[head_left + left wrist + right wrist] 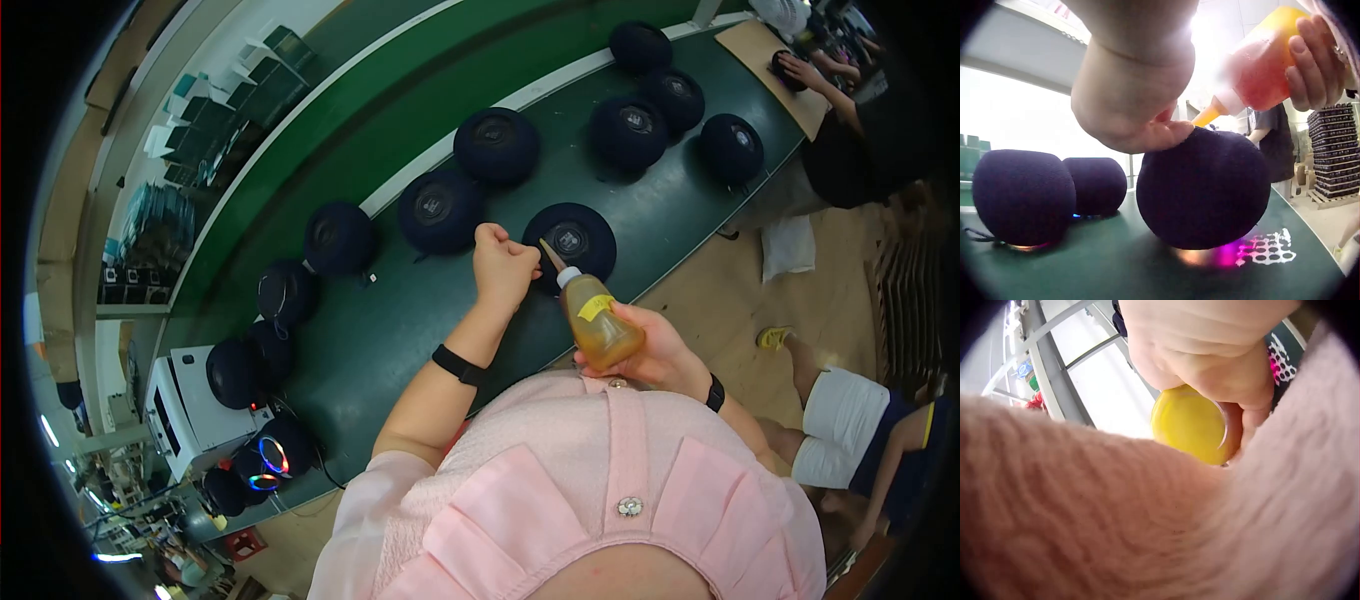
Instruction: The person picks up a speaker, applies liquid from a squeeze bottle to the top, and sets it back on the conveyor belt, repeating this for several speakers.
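Observation:
In the head view, a dark navy, fabric-covered round speaker (590, 235) sits on the green bench, a dark disc on its top. My left hand (505, 268) is at its left edge with fingers curled. The left wrist view shows the left hand's thumb and fingertips pinching the fabric at the speaker's upper rim (1204, 187). My right hand (655, 350) grips a squeeze bottle (597, 318) of amber liquid with a yellow label. Its narrow nozzle (1207, 115) points down to the rim beside the left fingertips. The bottle's round yellow base (1188, 424) faces the right wrist camera.
Several similar speakers (497, 145) line the green bench (400, 330). Coloured light rings (273, 455) glow near a white machine (200, 400) at the left end. Another person (850, 120) works at the far right end, and someone in white shorts (840, 425) is beside the bench.

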